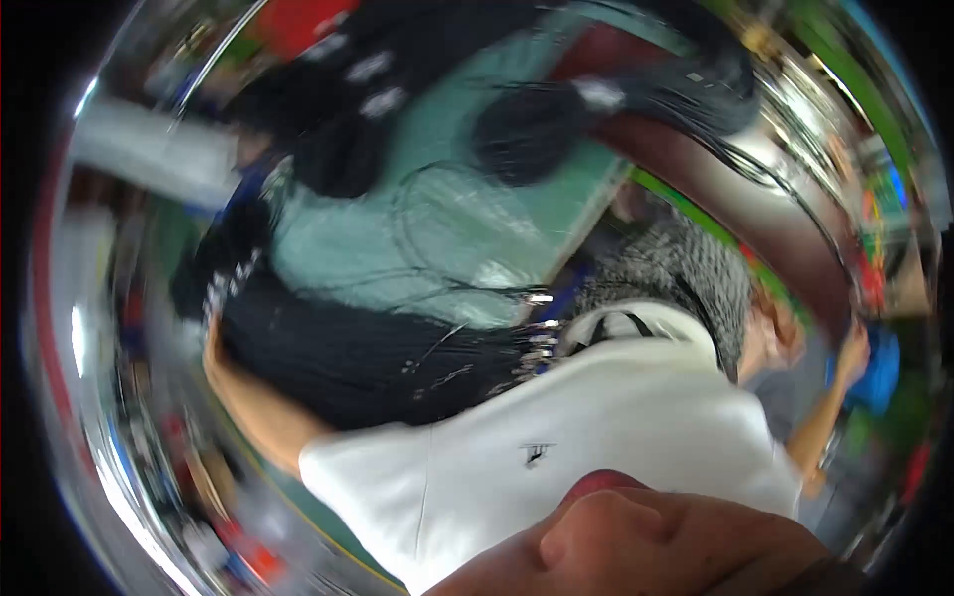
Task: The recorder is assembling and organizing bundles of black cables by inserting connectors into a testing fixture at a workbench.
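My left arm stretches out to the left, and my left hand is at the left end of a thick bundle of black cables. That hand is blurred and its fingers are mostly hidden, so I cannot tell whether it grips them. Shiny metal connectors show at the bundle's other end, close to my white shirt. Far out on the right my right hand is raised with its fingers curled closed. What it holds is too blurred to make out. One thin black cable runs down toward it.
The bundle lies along a green table mat. More tied black cable coils sit at the back, with a dark red surface beyond to the right. A blue container stands beside my right hand. A red object shows far left.
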Demonstrator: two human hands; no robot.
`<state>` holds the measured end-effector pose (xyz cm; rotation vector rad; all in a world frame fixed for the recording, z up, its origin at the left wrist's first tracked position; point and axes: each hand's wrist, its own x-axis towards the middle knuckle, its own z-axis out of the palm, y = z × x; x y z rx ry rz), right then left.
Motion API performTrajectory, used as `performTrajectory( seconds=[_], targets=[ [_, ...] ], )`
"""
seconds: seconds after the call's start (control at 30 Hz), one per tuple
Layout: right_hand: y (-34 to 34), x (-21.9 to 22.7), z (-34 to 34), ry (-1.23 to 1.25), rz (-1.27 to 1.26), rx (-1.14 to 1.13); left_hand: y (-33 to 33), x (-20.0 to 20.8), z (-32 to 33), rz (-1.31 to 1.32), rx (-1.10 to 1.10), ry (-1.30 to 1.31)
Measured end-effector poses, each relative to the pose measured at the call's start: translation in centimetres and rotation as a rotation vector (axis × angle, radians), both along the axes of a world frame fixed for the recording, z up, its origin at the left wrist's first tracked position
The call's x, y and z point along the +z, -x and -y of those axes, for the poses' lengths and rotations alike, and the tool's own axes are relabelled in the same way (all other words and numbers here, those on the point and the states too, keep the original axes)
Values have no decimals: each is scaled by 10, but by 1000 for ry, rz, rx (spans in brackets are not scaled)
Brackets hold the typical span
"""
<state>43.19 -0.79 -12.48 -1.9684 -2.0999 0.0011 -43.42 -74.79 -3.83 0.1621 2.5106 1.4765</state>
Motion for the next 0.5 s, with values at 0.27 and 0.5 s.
performTrajectory(
  seconds=[0.27,0.5],
  targets=[
    [-84,-115,5,38,-558,-269,-59,19,-485,36,-1020,-308],
    [-79,-25,6,-474,-809,-159,-164,166,-485,-133,-1133,-502]
  ],
)
